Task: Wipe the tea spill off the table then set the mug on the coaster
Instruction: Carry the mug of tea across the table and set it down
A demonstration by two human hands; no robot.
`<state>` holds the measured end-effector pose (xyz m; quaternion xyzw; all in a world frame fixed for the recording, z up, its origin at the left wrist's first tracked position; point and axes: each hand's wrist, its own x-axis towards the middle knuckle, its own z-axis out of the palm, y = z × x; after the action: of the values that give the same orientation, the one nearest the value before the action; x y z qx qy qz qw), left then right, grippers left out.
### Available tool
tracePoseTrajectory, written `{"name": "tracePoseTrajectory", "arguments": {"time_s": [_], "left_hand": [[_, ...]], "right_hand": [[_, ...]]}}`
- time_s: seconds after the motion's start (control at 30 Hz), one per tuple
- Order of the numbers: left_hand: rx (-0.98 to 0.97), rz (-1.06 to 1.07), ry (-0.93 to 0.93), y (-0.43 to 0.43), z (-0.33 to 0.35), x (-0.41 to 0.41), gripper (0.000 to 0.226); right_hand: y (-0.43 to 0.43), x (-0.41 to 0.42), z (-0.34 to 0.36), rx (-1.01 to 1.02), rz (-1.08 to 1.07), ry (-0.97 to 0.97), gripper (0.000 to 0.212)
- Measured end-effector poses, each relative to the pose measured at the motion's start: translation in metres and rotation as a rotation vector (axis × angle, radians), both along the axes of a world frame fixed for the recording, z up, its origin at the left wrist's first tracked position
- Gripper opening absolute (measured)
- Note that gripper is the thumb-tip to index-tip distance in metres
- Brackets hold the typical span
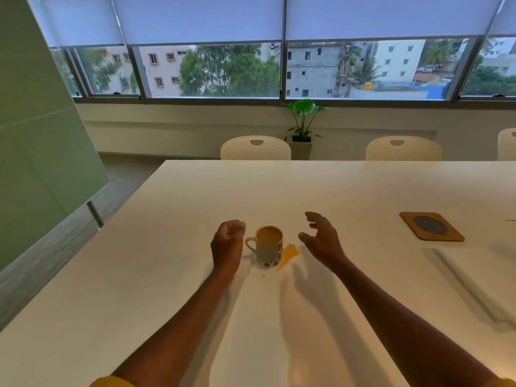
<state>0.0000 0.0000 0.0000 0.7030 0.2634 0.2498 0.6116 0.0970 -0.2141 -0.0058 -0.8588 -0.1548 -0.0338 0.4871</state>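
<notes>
Upright patterned mug (268, 247) full of tea, orange spill (288, 254) touching its right, wood coaster (431, 226) far right.

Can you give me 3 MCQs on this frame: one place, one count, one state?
1. Where is the tea spill?
A. on the table right of the mug, at its base
B. on the coaster
C. at the table's far edge

2. How many white chairs show behind the table?
A. one
B. three
C. five

3. How is the right hand?
A. closed on the mug
B. flat on the coaster
C. open, holding nothing

Key: 1 A, the orange puddle lies against the mug's right side. 2 B, two full backs and one cut off at the right edge. 3 C, fingers spread, apart from the mug.
</notes>
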Motion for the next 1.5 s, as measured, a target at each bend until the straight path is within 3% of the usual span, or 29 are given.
{"name": "tracePoseTrajectory", "arguments": {"time_s": [0.13, 0.27, 0.53, 1.13, 1.5], "left_hand": [[-0.122, 0.013, 0.017, -0.006, -0.013, 0.005, 0.019], [-0.141, -0.022, 0.048, -0.008, -0.031, 0.013, 0.026], [-0.326, -0.075, 0.047, -0.012, -0.054, 0.033, 0.029], [-0.298, -0.116, 0.005, 0.008, -0.082, 0.04, 0.011], [-0.29, -0.102, 0.029, 0.013, -0.082, 0.042, 0.015]], "right_hand": [[0.007, 0.001, -0.01, 0.062, 0.076, 0.166, 0.086], [0.018, 0.003, -0.024, 0.076, 0.182, 0.278, 0.103], [0.04, 0.006, -0.049, 0.081, 0.244, 0.269, 0.128], [0.066, 0.0, -0.067, 0.135, 0.208, 0.14, 0.102], [0.067, 0.002, -0.07, 0.135, 0.192, 0.081, 0.089]]}}
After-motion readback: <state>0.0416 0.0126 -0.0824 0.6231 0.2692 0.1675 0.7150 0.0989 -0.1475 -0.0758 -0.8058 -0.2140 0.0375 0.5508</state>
